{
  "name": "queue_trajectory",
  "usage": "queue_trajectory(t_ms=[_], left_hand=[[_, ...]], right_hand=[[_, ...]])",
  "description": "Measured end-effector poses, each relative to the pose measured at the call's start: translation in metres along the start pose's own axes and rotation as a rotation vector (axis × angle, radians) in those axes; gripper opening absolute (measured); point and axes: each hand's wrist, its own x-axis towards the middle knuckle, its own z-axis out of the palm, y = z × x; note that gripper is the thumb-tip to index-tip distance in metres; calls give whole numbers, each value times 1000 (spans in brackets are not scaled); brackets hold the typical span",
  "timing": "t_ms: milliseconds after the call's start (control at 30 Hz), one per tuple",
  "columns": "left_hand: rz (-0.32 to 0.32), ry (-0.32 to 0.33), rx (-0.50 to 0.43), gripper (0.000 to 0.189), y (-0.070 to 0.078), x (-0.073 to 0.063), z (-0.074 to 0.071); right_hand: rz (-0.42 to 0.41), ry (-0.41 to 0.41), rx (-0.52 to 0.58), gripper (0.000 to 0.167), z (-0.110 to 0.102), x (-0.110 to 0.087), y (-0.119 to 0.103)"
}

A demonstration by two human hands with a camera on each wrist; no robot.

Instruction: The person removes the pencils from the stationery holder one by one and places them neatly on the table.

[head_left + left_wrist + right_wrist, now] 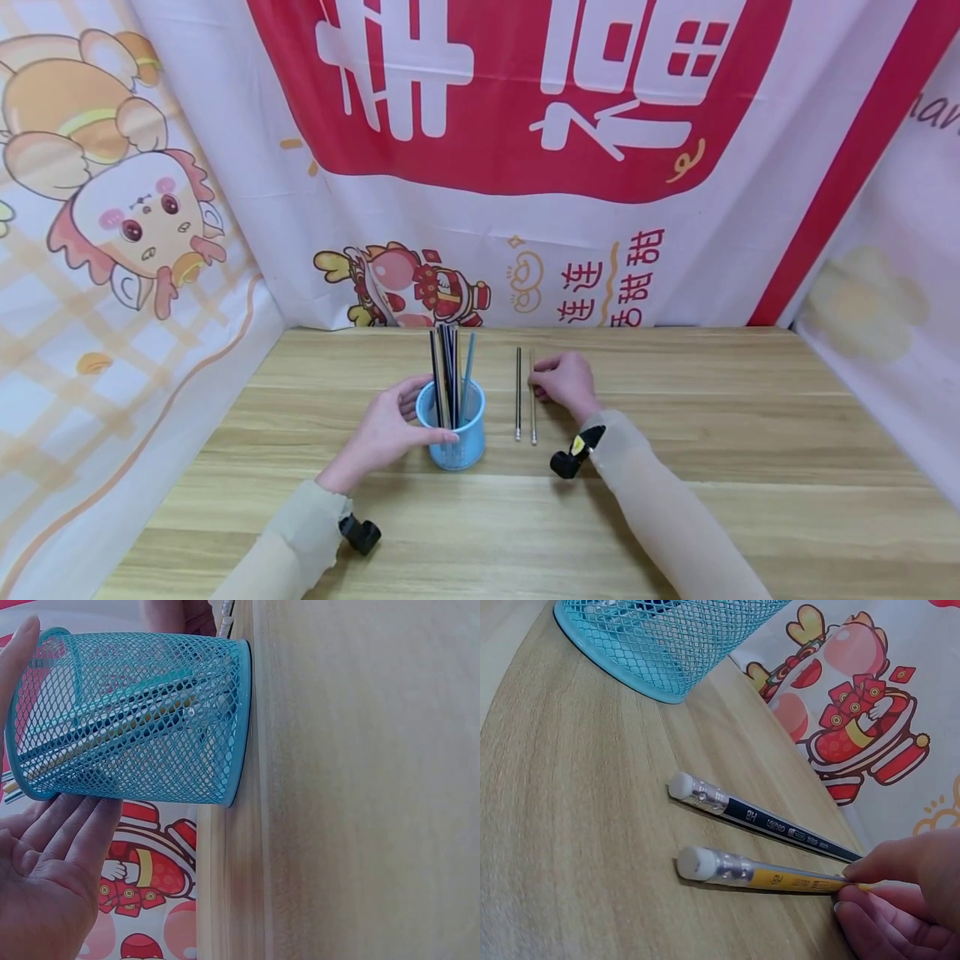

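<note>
A light-blue mesh pencil cup [459,450] stands upright on the table with several pencils [448,367] leaning inside it. My left hand [384,429] holds the cup from the left, thumb along the near side of the rim and fingers round the far side; the left wrist view shows those fingers [79,825] against the mesh. To the right of the cup, my right hand [568,383] pinches a yellow pencil [787,880] between thumb and fingertips, its white eraser end pointing toward me. Beside it lies a dark pencil [769,825] marked HB, roughly parallel, eraser also toward me.
The wood-grain table [675,500] ends at a printed cloth backdrop [480,183] with red and white characters. More printed cloth hangs at the left [112,250] and right sides. A small black camera [567,462] sits on the right wrist.
</note>
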Motion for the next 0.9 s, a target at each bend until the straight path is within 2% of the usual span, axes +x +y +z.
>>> queue_trajectory(t_ms=[467,633,900], left_hand=[[-3,2,1,88,1,0,0],[11,-2,-18,84,0,0,0],[12,-2,-17,86,0,1,0]], right_hand=[[16,2,127,33,-1,0,1],[2,14,134,36,-6,-1,-1],[-4,9,230,42,-16,-11,-20]])
